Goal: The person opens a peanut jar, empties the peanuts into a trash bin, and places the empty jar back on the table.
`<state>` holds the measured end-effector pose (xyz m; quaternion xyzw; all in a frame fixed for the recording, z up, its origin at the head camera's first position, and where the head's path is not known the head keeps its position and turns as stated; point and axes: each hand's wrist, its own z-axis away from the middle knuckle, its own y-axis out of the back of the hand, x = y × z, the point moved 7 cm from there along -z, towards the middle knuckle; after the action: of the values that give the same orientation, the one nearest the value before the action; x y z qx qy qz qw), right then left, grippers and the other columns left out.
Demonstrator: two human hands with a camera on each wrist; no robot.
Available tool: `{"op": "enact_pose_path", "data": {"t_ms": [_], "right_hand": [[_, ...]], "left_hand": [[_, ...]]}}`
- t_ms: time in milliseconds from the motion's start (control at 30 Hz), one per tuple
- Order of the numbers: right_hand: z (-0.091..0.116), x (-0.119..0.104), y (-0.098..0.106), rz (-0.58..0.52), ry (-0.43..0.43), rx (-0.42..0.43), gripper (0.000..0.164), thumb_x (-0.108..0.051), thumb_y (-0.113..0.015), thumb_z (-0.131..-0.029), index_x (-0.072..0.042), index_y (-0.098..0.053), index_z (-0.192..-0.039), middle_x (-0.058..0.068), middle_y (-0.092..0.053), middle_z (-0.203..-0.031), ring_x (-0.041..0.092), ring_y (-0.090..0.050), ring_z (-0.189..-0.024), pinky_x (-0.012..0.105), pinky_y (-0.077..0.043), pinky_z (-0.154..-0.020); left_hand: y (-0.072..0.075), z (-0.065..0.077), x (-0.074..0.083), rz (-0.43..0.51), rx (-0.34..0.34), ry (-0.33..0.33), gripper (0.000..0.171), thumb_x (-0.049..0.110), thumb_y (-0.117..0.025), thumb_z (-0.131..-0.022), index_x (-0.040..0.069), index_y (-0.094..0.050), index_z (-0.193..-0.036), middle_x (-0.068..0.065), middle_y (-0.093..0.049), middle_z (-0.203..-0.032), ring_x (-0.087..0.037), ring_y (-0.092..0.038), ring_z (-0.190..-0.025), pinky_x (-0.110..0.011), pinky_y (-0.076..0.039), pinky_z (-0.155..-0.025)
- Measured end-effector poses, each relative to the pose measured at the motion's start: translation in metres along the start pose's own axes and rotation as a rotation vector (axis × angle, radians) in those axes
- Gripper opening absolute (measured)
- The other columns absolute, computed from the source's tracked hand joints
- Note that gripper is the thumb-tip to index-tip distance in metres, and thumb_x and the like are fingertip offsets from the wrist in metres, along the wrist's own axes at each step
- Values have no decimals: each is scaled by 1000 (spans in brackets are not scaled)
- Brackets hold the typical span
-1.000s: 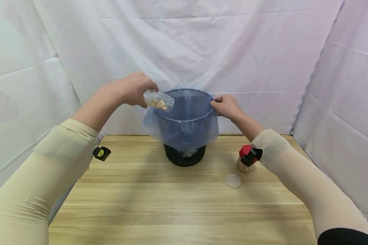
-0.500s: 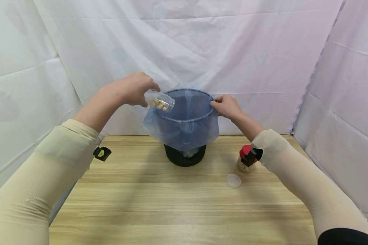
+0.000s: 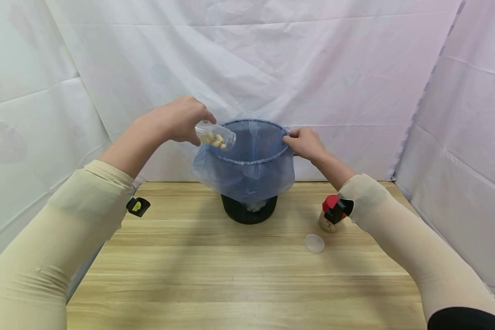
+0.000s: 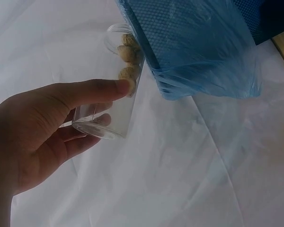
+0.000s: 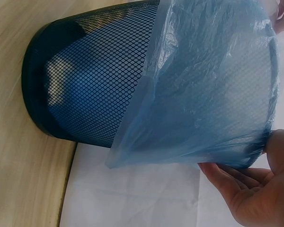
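Observation:
My left hand (image 3: 180,120) grips a clear plastic jar (image 4: 109,109) by its base end, thumb on one side and fingers on the other. The jar lies tilted, its uncapped mouth over the left rim of a black mesh wastebasket (image 5: 97,75). Several round tan nut-like pieces (image 4: 128,54) are gathered along its lower wall, toward the mouth. A blue plastic bag (image 3: 251,176) lines the basket and folds down over its outside. On the basket's right rim, my right hand (image 3: 305,142) pinches the rim and bag between thumb and fingers.
A jar with a red lid (image 3: 331,202) stands on the wooden table (image 3: 231,275) to the right, partly hidden by the black wrist camera (image 3: 338,211). A round clear lid (image 3: 314,244) lies flat near it. White cloth (image 3: 251,59) hangs behind and at both sides.
The jar has shifted very slightly to the right, and the pieces inside sit a little differently. The right hand has stayed still on the rim.

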<state>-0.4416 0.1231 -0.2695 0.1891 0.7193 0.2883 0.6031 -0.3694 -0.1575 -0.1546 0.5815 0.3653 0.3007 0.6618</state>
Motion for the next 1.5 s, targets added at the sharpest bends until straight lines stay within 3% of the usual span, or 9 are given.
{"op": "enact_pose_path", "data": {"t_ms": [333, 600, 800, 967, 1167, 1367, 1500], "right_hand": [[0, -1, 0, 13, 11, 4, 30, -24, -53, -109, -8, -65, -86, 1, -63, -80, 23, -71, -92, 46, -64, -96], [1, -3, 1, 10, 20, 7, 35, -23, -53, -108, -14, -51, -74, -4, -44, -65, 20, -69, -82, 45, -64, -94], [1, -3, 0, 9, 21, 5, 32, -23, -54, -108, -12, -60, -79, -2, -56, -72, 21, -71, -90, 46, -64, -96], [0, -3, -1, 13, 18, 7, 31, -24, -53, -108, -10, -61, -81, 0, -59, -75, 24, -72, -93, 46, -64, -96], [1, -2, 0, 8, 11, 4, 29, -24, -53, -108, -5, -73, -99, 7, -70, -96, 28, -73, -103, 47, -63, -98], [0, -2, -1, 16, 14, 4, 30, -24, -53, -108, -4, -69, -93, 6, -68, -89, 29, -73, -101, 46, -64, -97], [0, -1, 0, 19, 11, 4, 30, -25, -53, -108, -6, -70, -93, 4, -66, -86, 26, -72, -96, 46, -64, -96]], "left_hand": [[-5, -2, -3, 10, -59, 46, 64, 14, -88, -88, 3, -65, -148, -24, -68, -143, -47, -56, -138, -59, -55, -106], [-2, 0, 1, -3, -46, -5, 63, 3, -83, -89, -1, -63, -148, -27, -64, -147, -50, -54, -140, -60, -55, -107], [-5, -1, 1, 13, -58, -2, 64, -3, -80, -90, 0, -61, -151, -27, -61, -151, -49, -52, -143, -55, -57, -103], [-4, -1, 2, 7, -39, -16, 65, -3, -81, -89, -1, -60, -151, -27, -61, -150, -49, -53, -142, -58, -54, -108], [-1, 0, 4, 0, -10, -31, 67, -4, -84, -87, 1, -61, -150, -28, -60, -149, -49, -55, -140, -60, -53, -109], [0, -2, 4, 17, 9, -25, 63, 7, -87, -88, -2, -64, -146, -26, -66, -144, -47, -60, -135, -59, -53, -110], [-2, -2, 2, 21, -15, -9, 61, 4, -85, -88, -1, -65, -146, -25, -66, -146, -48, -57, -139, -60, -53, -109]]}}
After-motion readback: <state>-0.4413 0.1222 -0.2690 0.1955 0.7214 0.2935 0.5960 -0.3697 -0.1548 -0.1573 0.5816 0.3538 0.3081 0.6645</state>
